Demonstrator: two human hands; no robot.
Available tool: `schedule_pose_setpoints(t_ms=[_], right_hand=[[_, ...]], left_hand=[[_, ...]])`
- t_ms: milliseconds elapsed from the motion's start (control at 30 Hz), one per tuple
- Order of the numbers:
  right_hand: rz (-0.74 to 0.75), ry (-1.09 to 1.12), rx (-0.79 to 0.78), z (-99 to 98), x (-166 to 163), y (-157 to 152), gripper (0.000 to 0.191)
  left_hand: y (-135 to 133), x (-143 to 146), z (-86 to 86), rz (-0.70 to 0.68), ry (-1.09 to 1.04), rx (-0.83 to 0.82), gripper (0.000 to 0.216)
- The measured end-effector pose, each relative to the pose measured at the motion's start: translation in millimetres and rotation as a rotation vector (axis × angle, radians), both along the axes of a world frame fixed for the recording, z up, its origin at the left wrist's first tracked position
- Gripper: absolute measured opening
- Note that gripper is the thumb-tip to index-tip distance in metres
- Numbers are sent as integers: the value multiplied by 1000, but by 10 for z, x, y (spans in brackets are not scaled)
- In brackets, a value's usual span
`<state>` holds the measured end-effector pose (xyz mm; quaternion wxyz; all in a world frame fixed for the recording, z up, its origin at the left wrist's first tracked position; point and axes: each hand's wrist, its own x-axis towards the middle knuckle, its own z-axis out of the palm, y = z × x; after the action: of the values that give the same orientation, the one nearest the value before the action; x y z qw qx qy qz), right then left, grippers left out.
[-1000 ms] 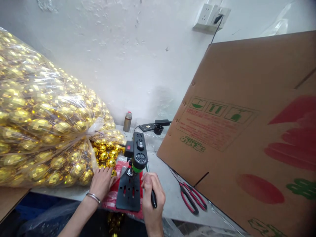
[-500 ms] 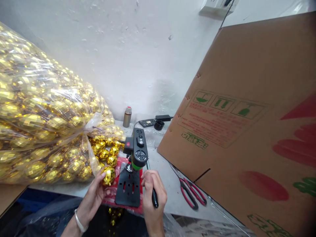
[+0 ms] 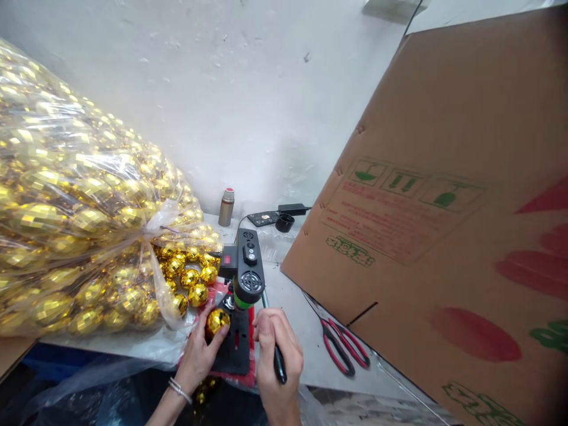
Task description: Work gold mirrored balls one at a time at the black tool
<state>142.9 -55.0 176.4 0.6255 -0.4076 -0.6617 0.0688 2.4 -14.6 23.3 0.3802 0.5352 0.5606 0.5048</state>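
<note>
Between the thumb and fingers of my left hand [image 3: 197,352] is a shiny gold faceted ball [image 3: 217,323], held over the left part of a black slotted base plate [image 3: 237,349]. My right hand [image 3: 278,355] is closed around the black-ended lever [image 3: 279,362] of a small bench drill press [image 3: 251,260], on the plate's right side. The black drill body stands upright above the plate, with a green band near its lower end. Its tip is hidden from view. Several loose gold balls [image 3: 197,294] lie left of the drill.
A big clear bag [image 3: 84,219] of gold balls fills the left. A large cardboard box [image 3: 412,236] leans on the right, with red-handled scissors [image 3: 341,349] beside it. Behind the drill stand a metal flask [image 3: 226,207], a black cap [image 3: 284,222] and a power adapter [image 3: 293,209].
My left hand has moved right with the gold ball, from beside the base plate to over it. My right hand stays on the lever in nearly the same place.
</note>
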Motion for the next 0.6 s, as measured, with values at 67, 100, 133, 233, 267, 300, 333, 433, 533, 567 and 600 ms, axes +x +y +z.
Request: schedule_pose_setpoints(t_ms=[67,100,133,233,267,300,333,433,533,567,600], right_hand=[[-5,-6,9,3,0,2,26],[-8,-5,14,1,-2,2,26],[-12,-2,19,-3,-5,3,26],[-18,3,35,-19,-12,6,27],[-21,1,39,-23,-11,7,27],[-24,-4,40,-25,-10,7,27],[-27,-10,38,-25,-7,6,26],[-31,-22,36,-21,6,3,26],[-23,-10,31,-32,20,1,26],[-17,-7,24,-44,21,-1,26],[-12,-1,14,-59,20,-4,26]], left_hand=[[1,9,-67,-22,81,41,59],[3,10,-93,-31,110,68,57],[7,9,-112,-41,133,95,56],[28,19,-126,-92,173,150,56],[33,30,-116,-113,178,159,55],[37,46,-98,-131,179,168,54],[38,65,-74,-147,179,178,52],[40,120,21,-204,182,211,46],[60,134,109,-276,239,193,42],[71,129,128,-287,269,182,41],[81,121,139,-289,300,176,41]])
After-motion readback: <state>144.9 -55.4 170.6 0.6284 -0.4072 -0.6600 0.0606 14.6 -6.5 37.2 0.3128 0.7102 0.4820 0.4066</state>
